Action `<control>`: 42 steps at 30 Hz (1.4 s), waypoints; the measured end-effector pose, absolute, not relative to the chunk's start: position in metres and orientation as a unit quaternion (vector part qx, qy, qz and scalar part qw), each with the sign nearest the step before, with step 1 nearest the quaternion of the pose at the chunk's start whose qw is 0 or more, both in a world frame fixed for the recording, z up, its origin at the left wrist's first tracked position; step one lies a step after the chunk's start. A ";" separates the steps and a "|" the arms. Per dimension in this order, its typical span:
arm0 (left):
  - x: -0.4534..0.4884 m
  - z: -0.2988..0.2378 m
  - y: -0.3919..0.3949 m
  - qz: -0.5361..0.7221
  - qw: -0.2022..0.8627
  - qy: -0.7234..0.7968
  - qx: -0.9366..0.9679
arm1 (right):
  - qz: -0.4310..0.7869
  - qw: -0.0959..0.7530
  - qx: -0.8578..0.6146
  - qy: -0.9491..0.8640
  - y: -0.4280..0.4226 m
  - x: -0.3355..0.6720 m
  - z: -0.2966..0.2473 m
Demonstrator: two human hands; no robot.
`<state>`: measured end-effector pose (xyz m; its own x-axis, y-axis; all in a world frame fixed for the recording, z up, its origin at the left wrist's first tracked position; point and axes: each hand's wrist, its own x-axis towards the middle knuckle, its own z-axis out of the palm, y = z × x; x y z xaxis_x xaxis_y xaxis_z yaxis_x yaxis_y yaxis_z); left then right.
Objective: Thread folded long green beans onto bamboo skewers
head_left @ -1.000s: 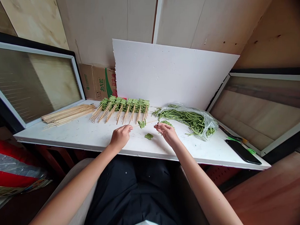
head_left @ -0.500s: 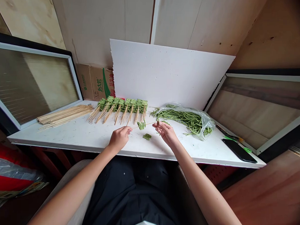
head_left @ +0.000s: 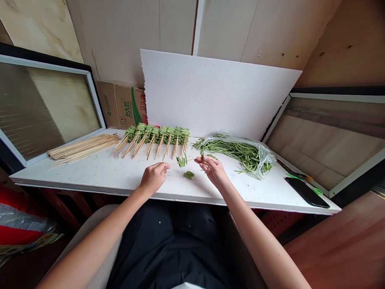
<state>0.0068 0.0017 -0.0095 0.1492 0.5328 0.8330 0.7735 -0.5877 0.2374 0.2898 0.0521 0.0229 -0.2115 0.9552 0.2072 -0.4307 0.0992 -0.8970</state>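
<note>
My left hand (head_left: 154,177) is closed in a pinch on the blunt end of a thin bamboo skewer (head_left: 174,163) held just above the white table (head_left: 99,175). Several short green bean pieces (head_left: 181,160) are threaded on it. My right hand (head_left: 212,168) is closed at the skewer's other end, its fingers pinching a green bean piece there. A small bundle of cut bean pieces (head_left: 189,174) lies on the table between my hands.
A row of finished bean skewers (head_left: 158,137) lies behind my hands. A pile of bare skewers (head_left: 81,148) lies at the left. A plastic bag of long green beans (head_left: 242,152) sits at the right, with a black phone (head_left: 307,192) near the right edge. A white foam board (head_left: 213,94) leans on the wall.
My hands have stayed nearly in place at the ends of the skewer. The right hand has crept slightly left toward the threaded beans.
</note>
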 end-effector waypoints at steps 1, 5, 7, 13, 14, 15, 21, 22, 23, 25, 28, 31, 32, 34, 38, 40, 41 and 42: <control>0.007 -0.010 0.002 -0.484 0.126 -0.437 -0.748 | 0.613 0.566 -0.274 -0.479 0.052 0.290 0.023; 0.007 -0.010 0.002 -0.481 0.133 -0.438 -0.748 | 0.613 0.565 -0.279 -0.477 0.054 0.289 0.022; 0.006 -0.011 0.003 -0.480 0.136 -0.440 -0.747 | 0.609 0.565 -0.285 -0.478 0.054 0.289 0.021; 0.004 -0.015 0.005 -0.469 0.147 -0.446 -0.748 | 0.592 0.565 -0.291 -0.495 0.053 0.287 0.020; 0.004 -0.016 0.006 -0.469 0.149 -0.444 -0.749 | 0.586 0.567 -0.292 -0.499 0.053 0.286 0.020; 0.004 -0.016 0.006 -0.470 0.150 -0.443 -0.749 | 0.579 0.570 -0.293 -0.504 0.052 0.286 0.021; 0.004 -0.016 0.005 -0.473 0.156 -0.442 -0.746 | 0.533 0.577 -0.310 -0.535 0.046 0.283 0.023; 0.004 -0.016 0.005 -0.473 0.160 -0.441 -0.745 | 0.529 0.579 -0.311 -0.538 0.045 0.282 0.023; 0.004 -0.016 0.005 -0.473 0.164 -0.440 -0.745 | 0.525 0.580 -0.311 -0.539 0.044 0.281 0.021; 0.003 -0.017 0.006 -0.473 0.172 -0.438 -0.745 | 0.519 0.583 -0.312 -0.542 0.043 0.278 0.019; 0.002 -0.018 0.006 -0.473 0.178 -0.434 -0.746 | 0.503 0.588 -0.320 -0.546 0.040 0.275 0.019; 0.003 -0.018 0.006 -0.474 0.180 -0.430 -0.747 | 0.481 0.597 -0.327 -0.553 0.035 0.271 0.020; 0.005 -0.018 0.005 -0.474 0.179 -0.428 -0.749 | 0.479 0.596 -0.325 -0.556 0.034 0.270 0.020; 0.009 -0.017 0.003 -0.470 0.173 -0.422 -0.756 | 0.486 0.586 -0.323 -0.563 0.030 0.265 0.017; 0.016 -0.015 -0.001 -0.467 0.160 -0.422 -0.761 | 0.507 0.567 -0.338 -0.554 0.026 0.253 0.008; 0.016 -0.013 -0.002 -0.470 0.153 -0.437 -0.752 | 0.520 0.560 -0.335 -0.551 0.026 0.251 0.006; 0.015 -0.012 -0.001 -0.471 0.147 -0.448 -0.746 | 0.528 0.556 -0.328 -0.552 0.027 0.252 0.006; 0.013 -0.011 0.000 -0.473 0.142 -0.459 -0.739 | 0.533 0.550 -0.321 -0.558 0.028 0.253 0.007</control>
<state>0.0128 -0.0005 -0.0106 0.1329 0.5441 0.8284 0.8116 -0.5395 0.2242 0.2534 0.0282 0.0070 -0.1892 0.9439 0.2705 -0.2273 0.2259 -0.9473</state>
